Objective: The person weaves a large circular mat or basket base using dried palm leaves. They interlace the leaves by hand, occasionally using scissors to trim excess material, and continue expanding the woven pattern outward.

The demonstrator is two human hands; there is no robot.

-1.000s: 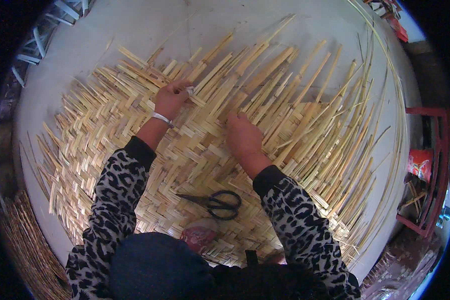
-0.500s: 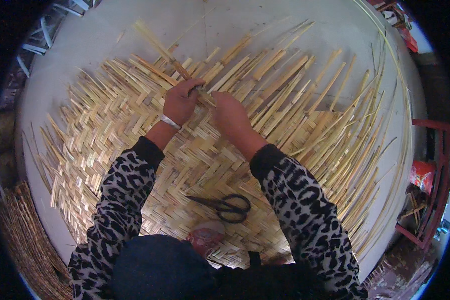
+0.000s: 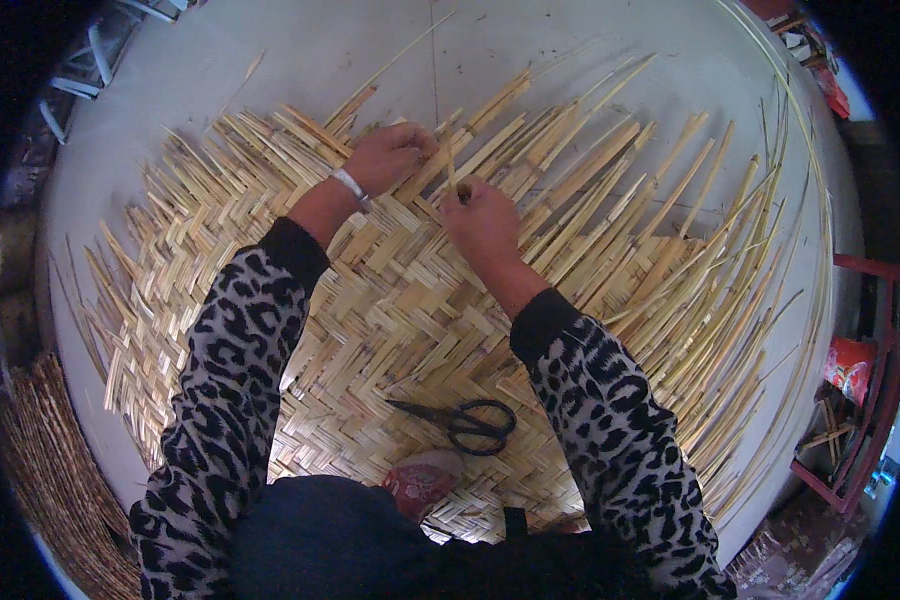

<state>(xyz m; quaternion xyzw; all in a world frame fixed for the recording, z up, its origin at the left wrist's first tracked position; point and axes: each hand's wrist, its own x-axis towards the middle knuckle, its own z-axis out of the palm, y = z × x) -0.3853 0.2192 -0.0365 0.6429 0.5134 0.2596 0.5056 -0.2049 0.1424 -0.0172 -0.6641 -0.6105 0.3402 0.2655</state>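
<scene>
A woven mat of split reed strips (image 3: 390, 310) spreads over the floor, its loose strip ends fanning out at the far and right edges. My right hand (image 3: 482, 222) is closed above its far part, pinching a thin pale strip (image 3: 450, 160) that points away from me. Just left of it and slightly farther off, my left hand (image 3: 388, 160) has its fingers curled together over the strip ends; what they hold is hidden. Black-handled scissors (image 3: 460, 424) lie on the weave between my forearms, blades to the left.
My red patterned shoe (image 3: 423, 482) rests on the mat below the scissors. A brown bundle of stalks (image 3: 65, 470) lies at lower left. To the right stands a dark red frame (image 3: 860, 380) with a red container (image 3: 850, 368). Long thin strips (image 3: 805, 180) arc along the right side.
My hands have drawn slightly apart, the left moving farther away. The thick strip that angled out to the far left is gone from there; a thin one now stands from my right hand.
</scene>
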